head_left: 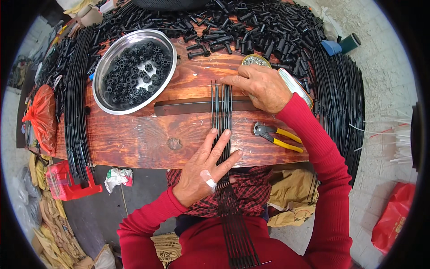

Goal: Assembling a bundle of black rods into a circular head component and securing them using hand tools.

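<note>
A bundle of thin black rods (227, 117) runs from my lap up over the table's near edge, its upper part lying across a dark straight bar (179, 106). My left hand (197, 172), with white tape on its back, rests on the rods with fingers spread. At the rods' far ends my right hand (266, 89) is closed in a pinch; what sits between thumb and forefinger is too small to make out. Just beyond it stands a small round tin (243, 61) of tiny silvery metal pieces. Yellow-handled pincers (286, 140) lie right of the rods.
A metal bowl (166, 74) of small black rings stands at left. Black tubular parts (251, 27) heap along the far side. Long black rods hang over both the left (77, 103) and right (338, 98) table ends. A red bag (42, 119) sits far left.
</note>
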Tool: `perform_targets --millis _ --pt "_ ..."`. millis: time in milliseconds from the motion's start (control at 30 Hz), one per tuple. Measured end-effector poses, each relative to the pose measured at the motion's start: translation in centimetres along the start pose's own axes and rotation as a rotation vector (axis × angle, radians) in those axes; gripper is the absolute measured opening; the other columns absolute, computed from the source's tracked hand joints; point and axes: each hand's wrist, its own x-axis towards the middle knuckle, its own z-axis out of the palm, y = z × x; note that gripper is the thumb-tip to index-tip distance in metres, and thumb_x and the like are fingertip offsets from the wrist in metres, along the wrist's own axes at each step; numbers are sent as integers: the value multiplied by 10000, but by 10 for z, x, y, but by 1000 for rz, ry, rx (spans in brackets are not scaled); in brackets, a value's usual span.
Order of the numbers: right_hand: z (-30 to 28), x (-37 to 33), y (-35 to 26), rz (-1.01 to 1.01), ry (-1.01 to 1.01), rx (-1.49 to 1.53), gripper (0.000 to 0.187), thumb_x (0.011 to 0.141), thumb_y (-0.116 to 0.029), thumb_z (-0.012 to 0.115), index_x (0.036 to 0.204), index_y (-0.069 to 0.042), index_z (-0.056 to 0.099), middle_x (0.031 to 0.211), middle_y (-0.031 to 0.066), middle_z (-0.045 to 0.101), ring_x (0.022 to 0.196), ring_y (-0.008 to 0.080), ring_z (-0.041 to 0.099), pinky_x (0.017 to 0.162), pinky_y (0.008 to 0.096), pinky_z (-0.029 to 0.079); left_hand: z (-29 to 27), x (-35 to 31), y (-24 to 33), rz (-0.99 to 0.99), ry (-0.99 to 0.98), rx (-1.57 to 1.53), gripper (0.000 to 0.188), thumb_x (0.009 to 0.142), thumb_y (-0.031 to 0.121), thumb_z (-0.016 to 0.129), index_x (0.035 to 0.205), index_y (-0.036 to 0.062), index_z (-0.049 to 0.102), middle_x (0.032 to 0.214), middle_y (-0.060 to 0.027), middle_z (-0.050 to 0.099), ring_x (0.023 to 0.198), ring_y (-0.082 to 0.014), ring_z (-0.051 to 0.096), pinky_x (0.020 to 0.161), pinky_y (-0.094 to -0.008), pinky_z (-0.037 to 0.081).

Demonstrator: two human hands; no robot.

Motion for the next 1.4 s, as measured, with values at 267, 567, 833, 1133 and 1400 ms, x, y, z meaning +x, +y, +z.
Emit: perform_targets --millis 267,567,833,1133,1400 --pt "10 0 -5 60 12 101 411 848 -12 648 1244 -120 665 945 115 621 896 319 638 783 415 536 2 1 -1 25 24 28 636 789 253 736 1389 132 565 1578 -197 345 1433 -420 359 1133 -492 403" --pt "19 8 -4 105 53 158 431 836 10 657 1251 -104 656 1043 123 656 997 333 638 850 421 535 -2 6 -10 74 -9 99 739 781 426 749 1419 119 539 1583 -189 338 1425 -447 353 1122 -517 398" --pt "-9 2 -24 109 186 9 399 809 -13 679 1202 -76 656 1119 130 655 1028 341 630 880 423 534 1 6 -13 102 32 121 690 806 410 731 1376 65 555 1570 -208 356 1423 -447 366 1130 -507 391" --pt "-54 -63 -130 -34 -377 750 707 672 -12 757 1346 -105 567 1226 94 555 1096 322 591 881 433 534 -3 5 -13 140 28 91 557 872 222 612 1373 -11 544 1562 -210 376 1453 -386 353 1171 -480 347" --pt "-22 -73 -169 -82 -50 456 322 733 -101 697 1052 -144 702 1111 66 604 972 244 600 717 350 568 1 3 -16 88 -76 139 620 983 335 251 1498 55 455 1608 -102 333 1501 -322 258 1225 -400 226"
